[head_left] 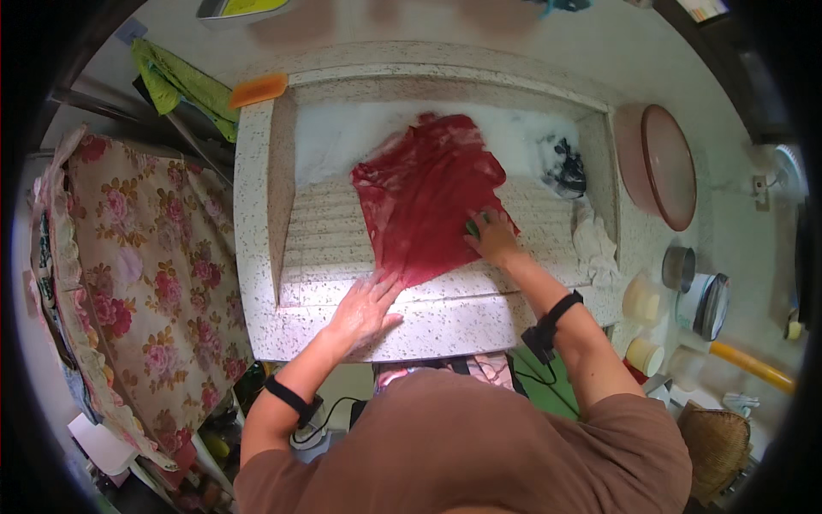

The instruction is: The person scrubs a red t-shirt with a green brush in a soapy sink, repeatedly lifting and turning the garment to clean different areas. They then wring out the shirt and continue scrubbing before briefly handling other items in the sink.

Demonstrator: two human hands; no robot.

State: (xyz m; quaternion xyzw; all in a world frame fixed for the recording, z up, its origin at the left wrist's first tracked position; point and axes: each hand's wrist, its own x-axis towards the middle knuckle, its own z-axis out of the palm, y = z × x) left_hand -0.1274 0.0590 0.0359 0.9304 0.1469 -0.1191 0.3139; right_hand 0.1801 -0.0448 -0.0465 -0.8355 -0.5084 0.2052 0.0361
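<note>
A wet red garment lies spread over the ribbed washboard slope of a speckled stone sink, its far end in whitish suds. My left hand rests flat with fingers stretched out, on the sink's front ledge and the garment's near left corner. My right hand is closed around a small green bar and presses it on the garment's right side. Most of the bar is hidden under the fingers, so its exact kind is unclear.
Dark cloth lies in the suds at the sink's right, above a white cloth. An orange brush-like piece sits on the left rim. A pinkish basin leans at the right, near a metal cup. A floral curtain hangs left.
</note>
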